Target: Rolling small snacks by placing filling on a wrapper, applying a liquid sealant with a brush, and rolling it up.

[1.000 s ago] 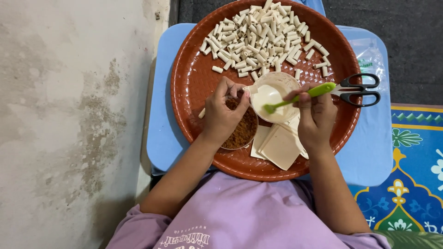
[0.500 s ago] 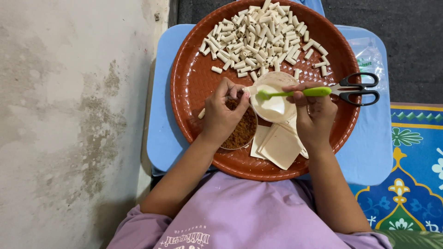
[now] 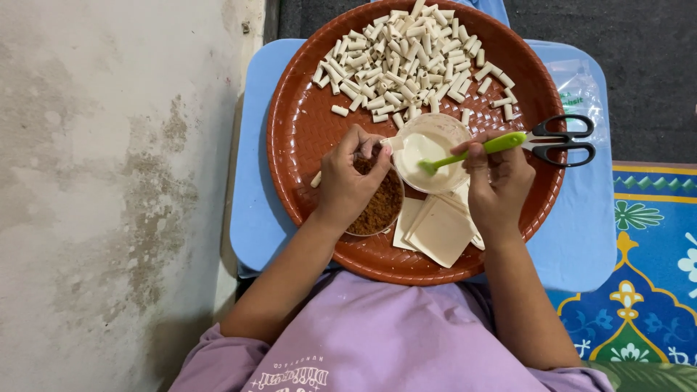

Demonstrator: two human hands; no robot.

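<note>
ok, left hand point(image 3: 347, 185) pinches brown filling point(image 3: 377, 207) over its cup; right hand point(image 3: 497, 181) grips green spoon point(image 3: 472, 152), tip in the white paste cup point(image 3: 430, 152) on the tray point(image 3: 305, 131). filling step likely; next wants a wrapper sheet point(image 3: 443, 232).

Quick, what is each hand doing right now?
Left hand: fingers pinched together over the bowl of brown filling; what they hold cannot be told.
Right hand: closed on the green utensil, its tip in the cup of white paste.

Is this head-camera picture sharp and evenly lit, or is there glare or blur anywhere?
Head view: soft, even light, no harsh glare; the round brown tray and the rolled pieces look sharp; faint shadows under both hands; the edges bend slightly, like a wide lens.
</note>
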